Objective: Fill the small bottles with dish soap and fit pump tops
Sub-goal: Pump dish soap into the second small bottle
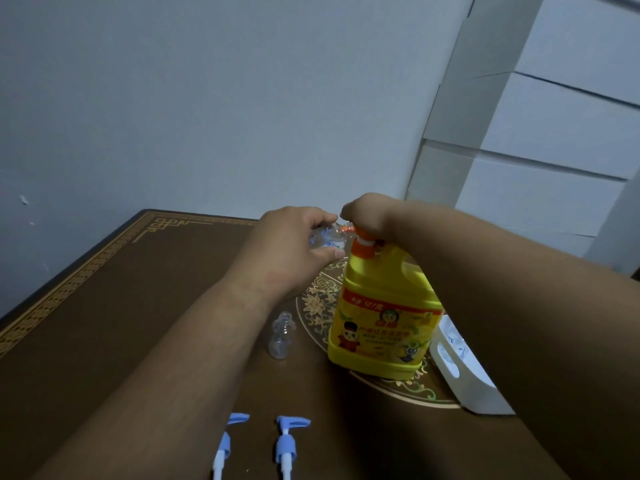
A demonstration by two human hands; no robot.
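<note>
A big yellow dish soap jug (384, 317) with an orange pump top (362, 245) stands on the brown table (104, 323). My right hand (367, 213) presses down on the orange pump head; its fingers are hidden behind the wrist. My left hand (294, 247) grips a small clear bottle (327, 237), tilted with its mouth at the pump spout. A second small clear bottle (282, 336) stands beside my left forearm. Two blue pump tops lie near the front edge, one on the left (225, 441) and one on the right (287, 441).
A white plastic basket (460, 375) sits right of the jug, partly under my right arm. White stacked boxes (540, 150) rise at the back right. A pale wall stands behind the table.
</note>
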